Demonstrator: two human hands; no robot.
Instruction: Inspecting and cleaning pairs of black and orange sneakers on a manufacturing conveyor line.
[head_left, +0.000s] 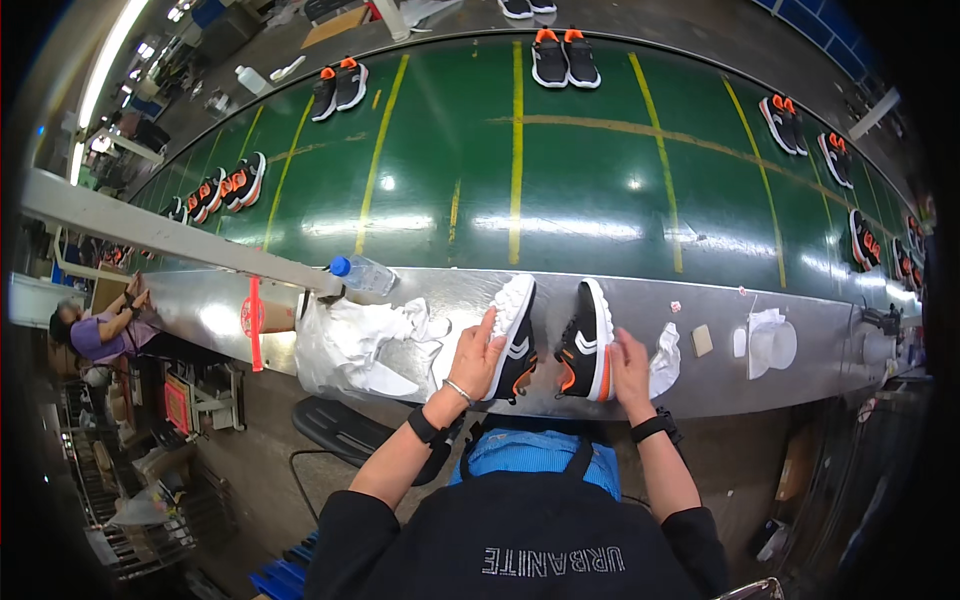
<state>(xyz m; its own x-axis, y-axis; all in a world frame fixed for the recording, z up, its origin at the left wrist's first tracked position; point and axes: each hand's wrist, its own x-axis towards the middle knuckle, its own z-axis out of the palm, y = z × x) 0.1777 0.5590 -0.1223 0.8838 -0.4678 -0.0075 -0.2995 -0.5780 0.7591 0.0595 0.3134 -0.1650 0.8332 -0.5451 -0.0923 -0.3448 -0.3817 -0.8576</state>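
Two black sneakers with white soles and orange linings are tipped on their sides over the metal ledge in front of me. My left hand (475, 358) is closed around the left sneaker (517, 345), its fingers against the white sole. The right sneaker (582, 345) is in my right hand (631, 372), whose fingers press the outer edge of the white and orange sole. A small gap separates the shoes. Their toes point away from me, and each side shows a pale chevron mark.
Beyond the metal ledge (700, 385) runs a green conveyor belt (580, 190) with yellow lines, carrying several pairs of sneakers (565, 62). White crumpled cloth (365, 345) and a blue-capped bottle (362, 274) lie left. A beige block (702, 340) is right. Another person (100, 335) works far left.
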